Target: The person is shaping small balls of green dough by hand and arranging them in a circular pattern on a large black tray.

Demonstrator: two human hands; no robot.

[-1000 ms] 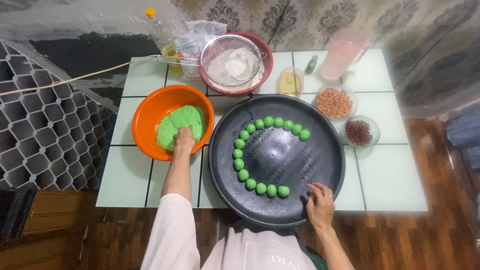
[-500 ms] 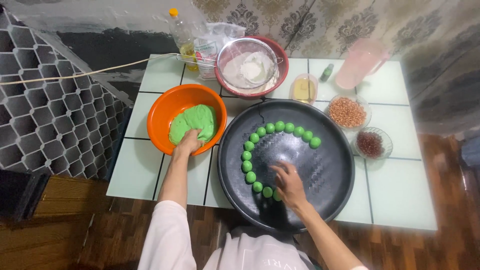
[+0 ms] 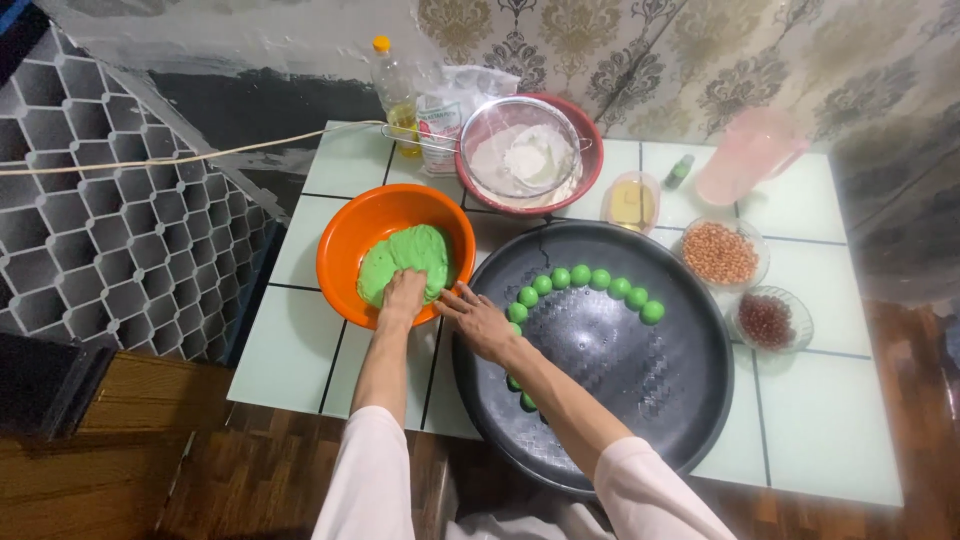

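An orange bowl holds a lump of green dough. My left hand presses its fingers into the near edge of the dough. My right hand reaches leftward over the rim of the large black round tray, fingers spread, touching the bowl's right side. A curved row of several small green dough balls lies on the tray; my right forearm hides part of the row.
Behind stand a red bowl with a metal sieve of white flour, an oil bottle, a small cup of yellow liquid, a pink jug, a dish of peanuts and a dish of red beans.
My right hand has moved from the tray's near right edge leftward across the tray to the orange bowl. My left hand stays in the dough. The camera has shifted closer.
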